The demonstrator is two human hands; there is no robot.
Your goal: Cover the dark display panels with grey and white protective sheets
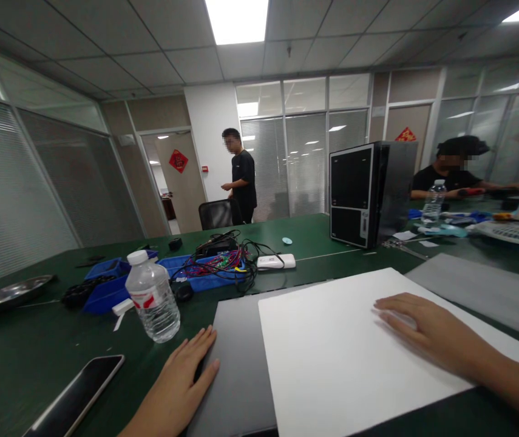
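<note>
A large white sheet lies at a slant over a grey board on the green table. My right hand is over the right part of the sheet, fingers stretched out and thumb apart; whether it touches the sheet I cannot tell. At the grey board's left edge rests my left hand, its fingers extended and holding nothing. Just beyond that hand stands a clear water bottle with a white cap. To its left lies a dark-screened phone.
Blue bins with tangled wires stand behind the bottle, near a white power strip. A black computer tower stands beyond the sheet. A metal tray lies far left. One person stands behind; another sits at right.
</note>
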